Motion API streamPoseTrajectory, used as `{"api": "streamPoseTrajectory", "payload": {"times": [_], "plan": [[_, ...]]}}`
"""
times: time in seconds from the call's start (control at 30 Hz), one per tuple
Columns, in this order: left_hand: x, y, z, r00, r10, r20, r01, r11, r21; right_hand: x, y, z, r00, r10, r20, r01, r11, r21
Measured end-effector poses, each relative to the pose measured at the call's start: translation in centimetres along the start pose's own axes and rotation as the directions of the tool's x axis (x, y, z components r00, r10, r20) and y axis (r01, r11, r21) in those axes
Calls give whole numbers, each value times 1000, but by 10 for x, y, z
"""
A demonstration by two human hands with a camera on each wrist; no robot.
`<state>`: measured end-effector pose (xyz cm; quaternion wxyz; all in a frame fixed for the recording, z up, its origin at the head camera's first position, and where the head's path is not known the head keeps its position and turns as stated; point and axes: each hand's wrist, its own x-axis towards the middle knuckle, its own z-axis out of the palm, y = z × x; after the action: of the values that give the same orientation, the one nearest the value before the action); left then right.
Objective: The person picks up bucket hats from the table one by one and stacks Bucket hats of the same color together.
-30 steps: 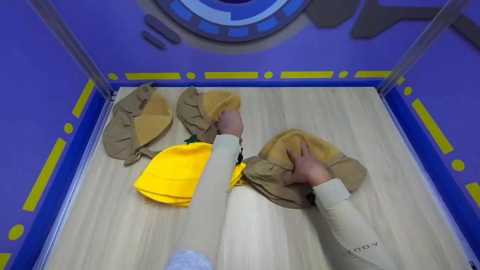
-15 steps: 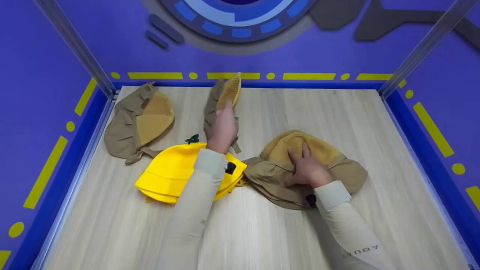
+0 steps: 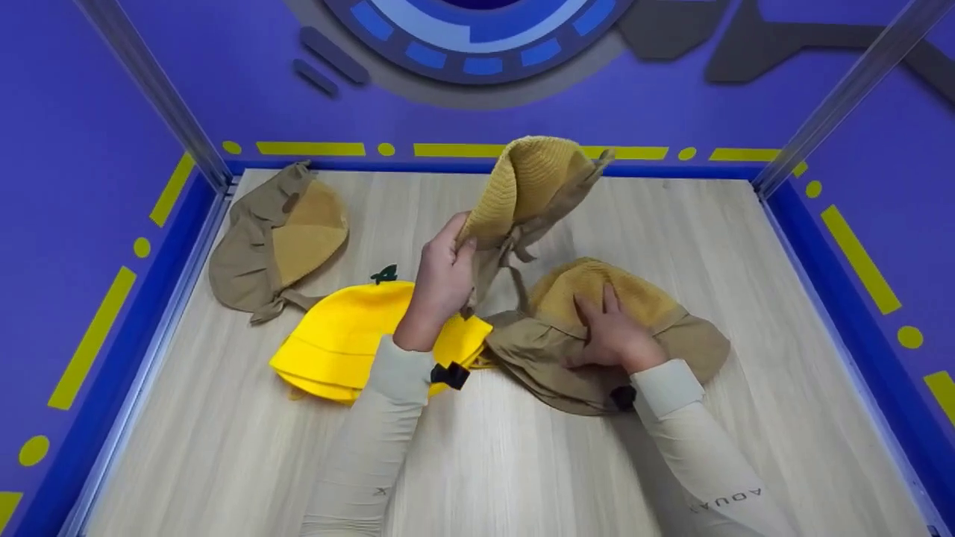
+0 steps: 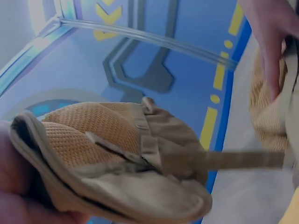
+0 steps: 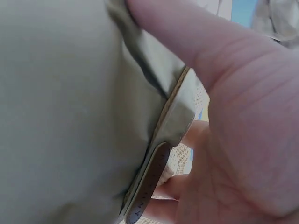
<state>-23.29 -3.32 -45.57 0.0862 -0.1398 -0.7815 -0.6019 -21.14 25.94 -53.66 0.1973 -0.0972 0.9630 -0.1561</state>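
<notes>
My left hand (image 3: 444, 276) grips a tan-and-khaki sun hat (image 3: 548, 179) by its edge, thumb on the near side, and holds it up and tilted over the table. In the left wrist view this hat (image 4: 103, 130) shows a knitted crown, a khaki brim and a dangling strap. My right hand (image 3: 615, 335) rests with spread fingers on a similar tan-and-khaki hat (image 3: 683, 343) that lies on the table. Close up in the right wrist view, the thumb lies along its khaki brim (image 5: 70, 116), beside a brown label (image 5: 149, 182).
A yellow hat (image 3: 343, 335) with a green leaf-like tip lies left of centre, partly behind my left forearm. Behind it to the left is another tan-and-khaki hat (image 3: 306, 239). Blue-purple panels (image 3: 462, 119) wall in the wood-grain table (image 3: 507, 462) at the back and sides.
My left hand has picked the sun hat up from the back of the table, turned it and carried it right and nearer. My right hand has stayed on its hat.
</notes>
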Motion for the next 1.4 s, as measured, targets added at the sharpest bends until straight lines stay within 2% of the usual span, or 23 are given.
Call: {"api": "streamPoseTrajectory", "payload": {"times": [0.1,0.23,0.37,0.5,0.57,0.6,0.63,0.67,0.7,0.73,0.77,0.8,0.83,0.9,0.93,0.97,1.0,1.07,1.1,1.17,1.23,1.3,1.4], "plan": [[-7,4,0,999,27,21,-24,993,-116,-1,1,1,1000,20,4,-20,997,74],[-18,8,-3,998,54,9,-51,974,-221,0,0,3,999,40,-6,-38,987,155],[-27,11,-4,998,62,-8,-62,950,-305,-1,-1,4,997,40,-63,-26,976,217],[-32,16,-3,999,47,-10,-47,915,-402,-4,-2,0,988,69,-139,-29,962,273],[-34,18,-2,999,37,-7,-36,897,-441,-6,-4,-4,977,87,-195,-18,943,332],[-35,19,-2,1000,31,-4,-30,890,-455,-7,-6,-6,971,92,-222,-1,925,380],[-36,21,-2,1000,26,2,-22,884,-467,-8,-8,-8,965,94,-245,29,890,455],[-36,22,-2,1000,21,9,-15,879,-477,-9,-10,-10,961,97,-260,64,834,549],[-37,23,-2,1000,16,14,-7,873,-488,-10,-14,-12,958,86,-275,119,750,651],[-39,24,-2,1000,10,20,1,866,-500,-11,-17,-14,955,70,-287,183,623,761],[-40,25,-2,1000,7,26,7,858,-514,-12,-20,-16,954,54,-295,239,458,856],[-42,26,-2,1000,4,30,12,850,-527,-14,-23,-17,953,21,-301,285,262,922],[-43,28,-2,999,4,35,16,838,-546,-14,-27,-17,950,-14,-312,312,63,948],[-46,29,-1,999,9,46,20,813,-582,-15,-32,-17,924,-127,-360,312,-294,904],[-47,30,-1,998,11,54,23,798,-602,-15,-34,-17,904,-180,-387,281,-431,857],[-49,30,0,998,13,63,30,781,-624,-15,-37,-16,880,-230,-416,247,-525,815],[-50,30,1,997,13,74,38,765,-643,-15,-40,-15,855,-275,-440,209,-594,777],[-51,28,3,994,12,105,63,729,-682,-16,-46,-13,814,-335,-474,141,-677,722],[-52,27,4,993,10,121,78,713,-697,-17,-49,-12,809,-334,-483,135,-694,707],[-54,25,6,988,10,151,102,694,-712,-20,-57,-11,821,-278,-498,190,-691,698],[-56,23,7,985,22,170,105,705,-702,-24,-63,-10,846,-196,-497,262,-658,706],[-57,22,8,984,37,176,93,731,-676,-27,-69,-10,864,-77,-498,358,-601,715],[-58,19,7,983,52,174,70,775,-628,-29,-75,-10,857,56,-512,459,-534,710]]}}
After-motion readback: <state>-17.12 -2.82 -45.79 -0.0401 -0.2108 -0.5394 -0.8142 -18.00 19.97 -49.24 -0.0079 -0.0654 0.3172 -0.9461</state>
